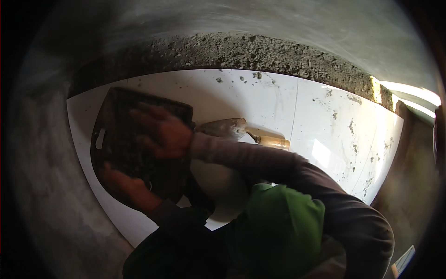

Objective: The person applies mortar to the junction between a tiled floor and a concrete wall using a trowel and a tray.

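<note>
A dark rectangular tub [181, 103] with a slot handle in its left side sits on white tiles. Its inside is deep in shadow, so I cannot make out what lies in it. My right hand [168, 134] reaches across it from the right, fingers apart and a little blurred. At the tub's near left edge is my left hand [129, 186], fingers stretched out. Neither hand shows a thing in its grip. Just right of the tub lies a trowel [224, 128] with a wooden handle, partly behind my right forearm.
White floor tiles [274, 100] carry grey mortar crumbs and smears. Beyond them runs a strip of rough mortar [260, 52] along a grey wall [232, 18]. Another bare grey wall [46, 167] stands at left. Green cloth [283, 223] fills the lower middle.
</note>
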`<state>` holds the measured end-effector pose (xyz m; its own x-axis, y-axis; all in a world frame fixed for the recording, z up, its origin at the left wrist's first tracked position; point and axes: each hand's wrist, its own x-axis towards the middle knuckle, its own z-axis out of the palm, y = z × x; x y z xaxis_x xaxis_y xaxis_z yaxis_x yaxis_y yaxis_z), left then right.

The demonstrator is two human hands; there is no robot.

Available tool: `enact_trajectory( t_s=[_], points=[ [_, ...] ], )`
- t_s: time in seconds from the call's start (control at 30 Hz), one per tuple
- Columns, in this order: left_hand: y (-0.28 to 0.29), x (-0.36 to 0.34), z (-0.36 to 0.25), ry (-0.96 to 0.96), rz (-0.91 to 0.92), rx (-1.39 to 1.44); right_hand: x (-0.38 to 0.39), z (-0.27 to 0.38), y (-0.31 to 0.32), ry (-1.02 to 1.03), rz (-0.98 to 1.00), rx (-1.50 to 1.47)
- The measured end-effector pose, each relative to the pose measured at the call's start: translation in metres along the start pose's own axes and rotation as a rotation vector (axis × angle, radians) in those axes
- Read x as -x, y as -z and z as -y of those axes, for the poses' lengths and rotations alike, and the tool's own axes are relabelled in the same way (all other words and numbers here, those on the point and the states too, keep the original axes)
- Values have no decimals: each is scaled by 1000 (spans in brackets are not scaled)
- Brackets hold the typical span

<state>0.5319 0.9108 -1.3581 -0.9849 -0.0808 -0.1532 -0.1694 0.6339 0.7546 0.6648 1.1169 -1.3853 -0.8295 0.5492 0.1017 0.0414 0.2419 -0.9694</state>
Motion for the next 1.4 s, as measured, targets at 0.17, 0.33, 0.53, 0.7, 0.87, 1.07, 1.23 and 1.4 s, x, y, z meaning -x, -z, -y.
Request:
enact_trajectory(
  t_s=[0.17, 0.33, 0.53, 0.7, 0.87, 1.07, 1.23, 1.4],
  points=[
    [-39, 11, -92, -116, 176, 289, 133, -18, 150, -176, -60, 409],
    [-158, 83, -183, -340, 700, 314, 243, 6, 233, -206, 115, 737],
    [-199, 116, -228, -857, 1012, -300, 270, 20, 260, -215, 97, 784],
    [-132, 85, -266, -1172, 1345, -732, 243, 52, 310, -166, -188, 985],
    [-101, 39, -262, -1242, 1248, -780, 169, 21, 339, -4, -93, 1135],
    [-172, 61, -117, -1391, 1319, -400, 118, 1, 359, -133, 8, 1219],
    [-244, 100, -72, -1406, 1408, -227, 128, -22, 368, -88, 146, 1065],
    [-344, 18, -85, -1291, 910, -139, 111, -61, 373, -122, 93, 1024]
  ],
)
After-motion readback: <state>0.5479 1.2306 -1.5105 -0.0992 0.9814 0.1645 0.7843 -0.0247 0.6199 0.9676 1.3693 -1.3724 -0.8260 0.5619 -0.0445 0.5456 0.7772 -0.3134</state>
